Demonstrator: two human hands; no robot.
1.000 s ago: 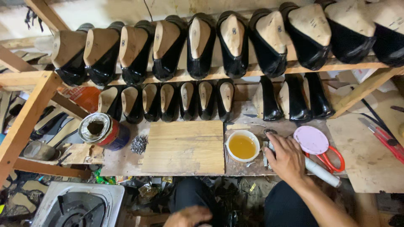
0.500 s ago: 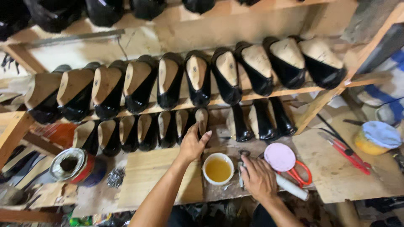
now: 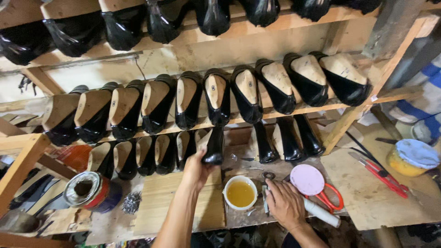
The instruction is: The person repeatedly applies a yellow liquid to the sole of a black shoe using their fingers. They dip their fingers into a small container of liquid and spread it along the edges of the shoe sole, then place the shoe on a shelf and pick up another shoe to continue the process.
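Left hand has its fingers curled around a black shoe at the lower shelf row; right hand lies flat, fingers together, just beside the cup of yellow glue – a careless elbow might tip it

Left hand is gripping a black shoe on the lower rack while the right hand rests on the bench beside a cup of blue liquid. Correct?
Not quite. In the head view the cup holds yellow liquid, not blue. The rest stands: the left hand grips a black shoe on the lower rack, and the right hand rests on the bench beside the cup.
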